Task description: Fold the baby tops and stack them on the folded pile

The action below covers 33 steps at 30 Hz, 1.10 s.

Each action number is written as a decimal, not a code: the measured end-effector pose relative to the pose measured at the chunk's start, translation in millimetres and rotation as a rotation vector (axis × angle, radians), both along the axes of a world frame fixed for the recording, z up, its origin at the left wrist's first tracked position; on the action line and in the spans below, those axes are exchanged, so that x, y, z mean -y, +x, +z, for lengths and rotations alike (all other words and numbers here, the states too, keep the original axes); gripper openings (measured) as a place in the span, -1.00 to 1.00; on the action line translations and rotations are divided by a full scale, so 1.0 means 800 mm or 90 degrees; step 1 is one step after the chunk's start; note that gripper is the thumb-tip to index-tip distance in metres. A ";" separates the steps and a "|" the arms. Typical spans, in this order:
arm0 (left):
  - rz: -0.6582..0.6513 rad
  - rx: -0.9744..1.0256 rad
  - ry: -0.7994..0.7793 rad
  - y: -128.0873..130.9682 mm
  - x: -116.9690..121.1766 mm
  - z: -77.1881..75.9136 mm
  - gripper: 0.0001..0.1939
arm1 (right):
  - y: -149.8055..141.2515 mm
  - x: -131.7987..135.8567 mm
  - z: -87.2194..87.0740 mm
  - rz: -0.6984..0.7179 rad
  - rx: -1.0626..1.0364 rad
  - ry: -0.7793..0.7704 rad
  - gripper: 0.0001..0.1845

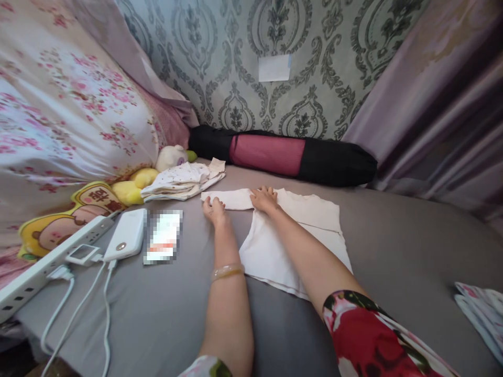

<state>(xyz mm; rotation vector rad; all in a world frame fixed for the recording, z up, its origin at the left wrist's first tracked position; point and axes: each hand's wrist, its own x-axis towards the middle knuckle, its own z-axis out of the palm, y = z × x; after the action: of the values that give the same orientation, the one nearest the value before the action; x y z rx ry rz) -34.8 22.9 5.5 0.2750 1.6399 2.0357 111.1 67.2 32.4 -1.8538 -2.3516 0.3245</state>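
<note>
A small white long-sleeved shirt [298, 251] lies spread on the grey bed sheet, one sleeve stretched out to the left. At that sleeve's cuff is my left hand [214, 210], its fingers curled and closed on the cuff's edge. My right hand [265, 200] rests on top of the shirt where the sleeve meets the shoulder, fingers spread over the cloth. The other sleeve is not visible. My right forearm covers part of the shirt's body.
Folded patterned clothes [183, 180] lie to the left, beside plush toys [137, 183]. A power strip [51, 267], a white power bank [126, 234] with cables and a blurred phone [164, 236] are nearer. A black-and-red long bag [267, 154] lines the wall. More folded cloth [481, 314] sits right.
</note>
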 end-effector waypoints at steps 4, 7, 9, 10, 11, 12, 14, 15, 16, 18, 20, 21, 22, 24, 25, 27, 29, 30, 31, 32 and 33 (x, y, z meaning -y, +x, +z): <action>0.031 0.151 0.013 0.006 -0.004 0.014 -0.65 | 0.005 -0.003 0.005 0.012 -0.005 -0.024 -0.51; 0.030 0.158 0.022 0.005 -0.006 0.019 -0.69 | 0.019 -0.008 0.013 0.044 -0.044 -0.076 -0.48; 0.033 0.164 0.020 0.004 -0.006 0.020 -0.70 | 0.032 -0.008 0.017 0.056 -0.058 -0.069 -0.48; 0.035 0.162 0.017 0.003 -0.006 0.019 -0.69 | 0.039 -0.006 0.018 0.062 -0.056 -0.054 -0.49; 0.037 0.149 0.017 0.002 -0.006 0.019 -0.68 | 0.045 -0.004 0.018 0.075 -0.050 -0.038 -0.51; 0.035 0.119 0.023 0.002 -0.006 0.019 -0.66 | 0.050 0.000 0.017 0.094 -0.042 -0.025 -0.53; 0.023 0.031 0.051 0.003 -0.007 0.019 -0.62 | 0.057 0.009 0.015 0.136 -0.025 -0.011 -0.56; 0.013 -0.013 0.076 0.003 -0.007 0.019 -0.60 | 0.058 0.013 0.014 0.152 -0.019 -0.011 -0.57; 0.000 -0.045 0.104 0.004 -0.008 0.020 -0.58 | 0.059 0.018 0.013 0.163 -0.015 -0.015 -0.56; -0.031 -0.060 0.160 0.005 -0.009 0.023 -0.57 | 0.057 0.025 0.011 0.162 -0.010 -0.032 -0.53; -0.073 -0.042 0.217 0.007 -0.009 0.029 -0.56 | 0.053 0.029 0.012 0.147 0.001 -0.053 -0.49; -0.096 -0.028 0.248 0.009 -0.008 0.033 -0.56 | 0.051 0.029 0.012 0.138 0.011 -0.060 -0.47; -0.121 -0.013 0.280 0.011 -0.007 0.037 -0.56 | 0.048 0.030 0.013 0.129 0.023 -0.067 -0.45; -0.163 0.012 0.344 0.016 -0.002 0.046 -0.56 | 0.042 0.029 0.016 0.114 0.048 -0.077 -0.42; -0.183 0.019 0.370 0.019 0.001 0.051 -0.57 | 0.039 0.028 0.018 0.108 0.059 -0.083 -0.41; -0.214 0.020 0.405 0.026 0.008 0.059 -0.59 | 0.033 0.026 0.022 0.095 0.076 -0.093 -0.40; -0.238 0.016 0.425 0.034 0.015 0.067 -0.59 | 0.025 0.022 0.028 0.078 0.095 -0.107 -0.39; -0.247 0.014 0.432 0.037 0.018 0.070 -0.59 | 0.020 0.020 0.030 0.067 0.105 -0.116 -0.39; -0.255 0.012 0.437 0.040 0.020 0.072 -0.59 | 0.015 0.017 0.033 0.054 0.116 -0.126 -0.38; -0.264 0.008 0.440 0.043 0.022 0.074 -0.58 | 0.010 0.015 0.036 0.039 0.127 -0.139 -0.37; -0.274 0.005 0.442 0.045 0.024 0.076 -0.58 | 0.005 0.012 0.039 0.024 0.137 -0.153 -0.36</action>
<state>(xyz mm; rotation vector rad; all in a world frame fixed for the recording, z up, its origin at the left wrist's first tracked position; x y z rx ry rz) 1.5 4.0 66.0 0.7783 0.7199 2.1643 115.4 57.7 63.6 -2.0442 -2.5926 0.4512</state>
